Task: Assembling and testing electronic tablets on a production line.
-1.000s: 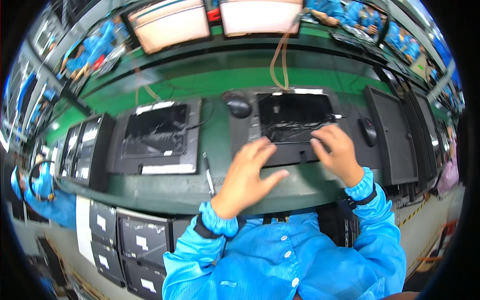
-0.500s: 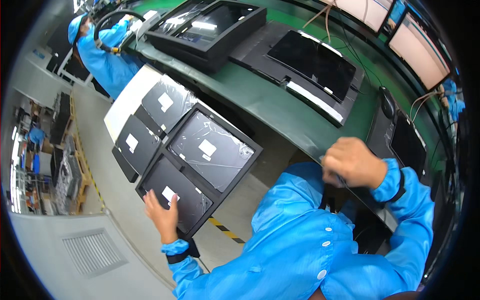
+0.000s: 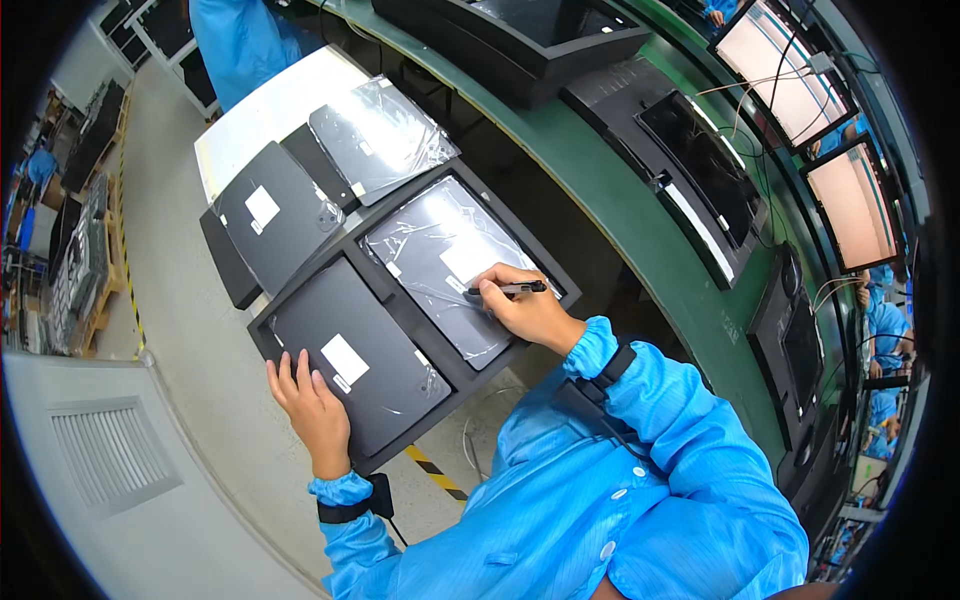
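so closest in is the left grip (image 3: 312, 410), palm down with the digits loosely spread and nothing held in it; its fingertips lie over the near-left panel (image 3: 385, 360) at its outer edge, though I can't tell if they're pressing; that panel sits in the left compartment of a black tray (image 3: 415, 320), a white label (image 3: 345, 360) facing up.

a bit further out is the right grip (image 3: 530, 310), pinched snug round a black pen (image 3: 515, 288); it's over the film-wrapped panel (image 3: 428, 270) in the right compartment, tip right by that panel's white label (image 3: 460, 265); can't tell whether it's touching.

imo the step in hand is pen work at that label; the next move calls for a steady wrist and a light touch, since the clear film is wrinkled and shiny and the nib could skid or snag; resting the free palm on the tray rim would help keep things put.

past the tray there's a bare dark panel (image 3: 285, 225) and another wrapped one (image 3: 385, 140), both near a white board (image 3: 270, 110); then the green worktop (image 3: 590, 190) with a dark screen unit (image 3: 700, 165); way back, a co-worker's blue sleeve (image 3: 240, 50) and two lit monitors (image 3: 785, 70).
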`<state>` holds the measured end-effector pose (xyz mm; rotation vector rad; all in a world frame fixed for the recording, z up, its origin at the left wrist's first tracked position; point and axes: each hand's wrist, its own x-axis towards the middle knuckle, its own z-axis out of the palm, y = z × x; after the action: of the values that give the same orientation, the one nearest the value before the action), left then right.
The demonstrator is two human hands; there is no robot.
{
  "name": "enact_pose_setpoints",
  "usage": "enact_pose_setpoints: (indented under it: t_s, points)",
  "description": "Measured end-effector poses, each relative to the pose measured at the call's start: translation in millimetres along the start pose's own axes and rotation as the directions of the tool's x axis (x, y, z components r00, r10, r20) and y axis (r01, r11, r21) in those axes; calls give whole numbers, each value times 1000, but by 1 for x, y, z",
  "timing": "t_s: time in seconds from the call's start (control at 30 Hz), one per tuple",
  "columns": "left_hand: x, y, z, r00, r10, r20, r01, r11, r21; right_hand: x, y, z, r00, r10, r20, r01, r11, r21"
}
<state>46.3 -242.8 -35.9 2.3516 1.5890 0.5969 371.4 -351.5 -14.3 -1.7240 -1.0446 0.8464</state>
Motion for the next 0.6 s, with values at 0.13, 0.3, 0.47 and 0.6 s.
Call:
enact_pose_setpoints:
  t_s: [0.13,0.3,0.47,0.6]
  points:
    - [1,0,1,1000,-18,1,18,1000,16,2,-2,2,997,-79,-8,78,995,-54]
    - [-1,-4,-4,1000,-13,-14,14,998,57,-9,-5,20,998,-58,-17,60,984,166]
    - [-2,-7,14,998,41,-57,-39,999,38,-24,-45,99,915,-286,285,247,955,166]
    - [-2,5,6,999,-32,-19,32,999,-33,-20,-43,139,912,-260,319,222,963,149]
